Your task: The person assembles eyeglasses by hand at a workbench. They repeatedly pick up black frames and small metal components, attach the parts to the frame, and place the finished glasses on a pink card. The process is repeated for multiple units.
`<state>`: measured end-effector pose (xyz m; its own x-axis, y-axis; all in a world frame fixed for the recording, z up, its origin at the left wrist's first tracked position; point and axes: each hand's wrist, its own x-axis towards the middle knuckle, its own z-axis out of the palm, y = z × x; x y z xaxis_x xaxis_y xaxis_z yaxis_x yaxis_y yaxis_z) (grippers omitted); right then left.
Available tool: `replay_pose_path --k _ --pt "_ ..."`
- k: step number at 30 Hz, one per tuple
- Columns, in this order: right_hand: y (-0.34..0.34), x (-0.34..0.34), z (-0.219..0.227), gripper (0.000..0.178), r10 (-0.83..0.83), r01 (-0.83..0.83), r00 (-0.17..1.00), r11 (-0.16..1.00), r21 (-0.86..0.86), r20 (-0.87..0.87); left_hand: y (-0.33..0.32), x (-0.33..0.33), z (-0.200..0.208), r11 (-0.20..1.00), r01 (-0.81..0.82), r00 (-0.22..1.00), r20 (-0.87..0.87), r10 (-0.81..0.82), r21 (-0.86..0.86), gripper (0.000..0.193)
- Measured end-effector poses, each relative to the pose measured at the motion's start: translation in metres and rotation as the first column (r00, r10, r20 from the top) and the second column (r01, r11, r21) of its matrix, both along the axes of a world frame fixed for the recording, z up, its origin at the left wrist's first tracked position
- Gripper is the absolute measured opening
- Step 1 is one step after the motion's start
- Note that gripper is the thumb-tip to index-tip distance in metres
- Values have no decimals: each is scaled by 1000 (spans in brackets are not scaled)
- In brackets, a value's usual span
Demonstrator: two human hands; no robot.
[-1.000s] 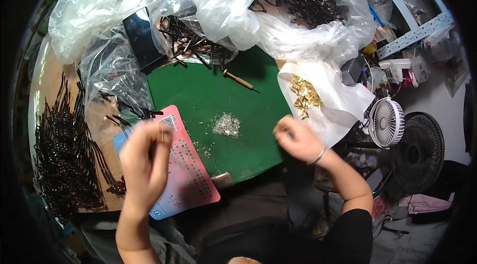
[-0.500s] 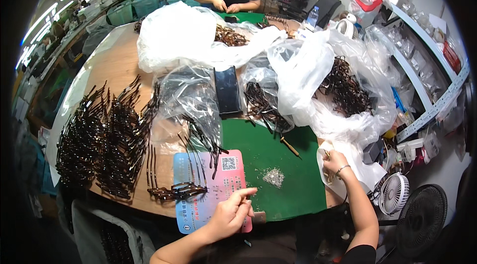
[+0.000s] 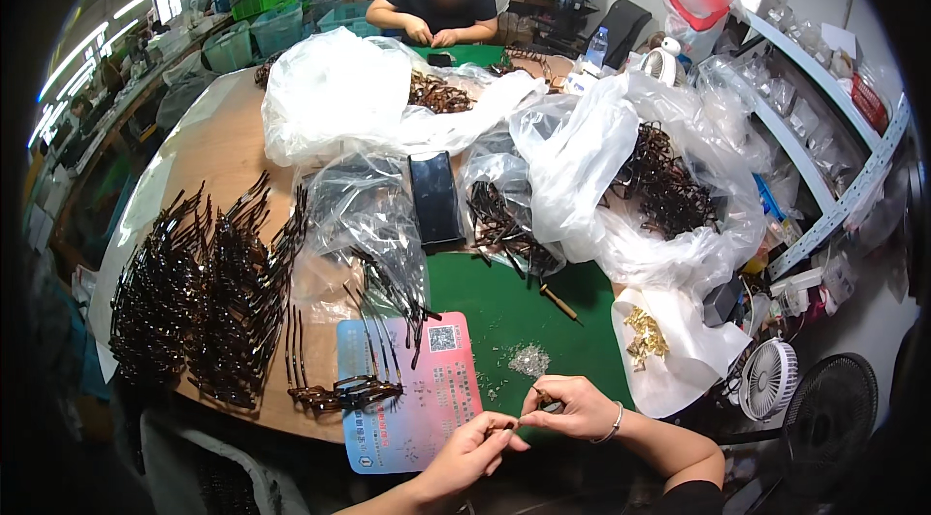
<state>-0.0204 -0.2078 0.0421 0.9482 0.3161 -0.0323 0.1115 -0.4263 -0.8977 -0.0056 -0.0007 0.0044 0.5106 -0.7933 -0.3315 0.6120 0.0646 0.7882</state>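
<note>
My left hand (image 3: 477, 449) and my right hand (image 3: 570, 408) meet at the near edge of the green mat (image 3: 485, 287). The left finger and thumb pinch something small and dark, its kind hidden by the fingers. My right fingers are closed too, their tips close to the left ones; a small dark piece shows inside them, too little to name. Just beyond lies a pile of tiny clear bits (image 3: 529, 360). Small gold-coloured pieces (image 3: 645, 337) lie on white paper (image 3: 669, 389) to the right. A pink-and-blue printed card (image 3: 412, 408) is by my left hand.
Dark brown eyeglass frames (image 3: 208, 302) stand in rows at left; a few more (image 3: 349, 394) lie across the card. A thin-handled tool (image 3: 561, 304) rests on the mat. Beyond are a black phone-like slab (image 3: 435, 197), plastic bags (image 3: 582, 137) and a seated person (image 3: 448, 6). Fans (image 3: 769, 379) stand right.
My right hand has left the gold-coloured pieces and come in to meet my left hand. The left hand's pointing finger has drawn into a pinch. The view has tipped up slightly.
</note>
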Motion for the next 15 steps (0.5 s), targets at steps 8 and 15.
replay_pose_path --k 8,15 --pt "-2 4 -13 15 25 62 958 953 296 -285 4 14 -10 985 89 957 -261 -126 -148 27" --pt "5 5 -17 16 68 45 945 941 334 -319 10 15 -11 979 94 917 -368 -155 -178 23"
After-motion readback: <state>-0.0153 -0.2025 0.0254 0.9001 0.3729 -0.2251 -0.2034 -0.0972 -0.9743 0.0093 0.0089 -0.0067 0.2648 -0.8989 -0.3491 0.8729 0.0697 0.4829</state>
